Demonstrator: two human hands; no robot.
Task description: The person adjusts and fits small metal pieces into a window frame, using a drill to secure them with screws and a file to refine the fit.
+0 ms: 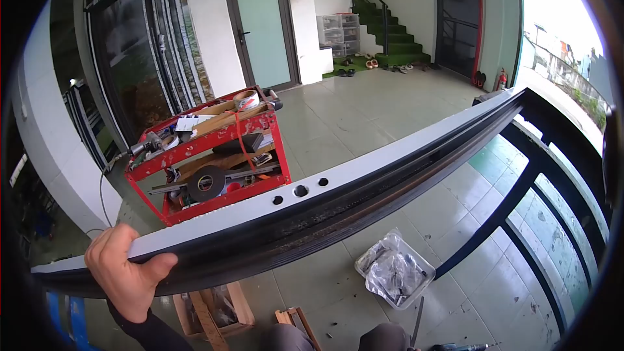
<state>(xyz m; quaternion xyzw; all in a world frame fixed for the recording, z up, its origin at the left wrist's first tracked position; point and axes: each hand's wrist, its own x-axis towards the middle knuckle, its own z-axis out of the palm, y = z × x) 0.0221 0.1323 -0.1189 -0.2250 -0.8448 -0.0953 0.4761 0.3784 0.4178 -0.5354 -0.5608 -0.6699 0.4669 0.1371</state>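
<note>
My left hand (125, 274) grips the near end of a long aluminium frame profile (338, 195), thumb on top and fingers curled under its edge. The profile is light grey on top with a black grooved side, and runs diagonally from lower left up to the right. Three drilled holes (299, 190) show on its top face near the middle. The far end of the profile rests on a black frame rack (539, 162) at the right. My right hand is out of view.
A red tool cart (208, 149) holding tape rolls, tools and a drill stands behind the profile. On the tiled floor are a clear bag of hardware (393, 272), wooden boxes (214, 309) and a power tool (458, 347). Dark frames lean on the left wall.
</note>
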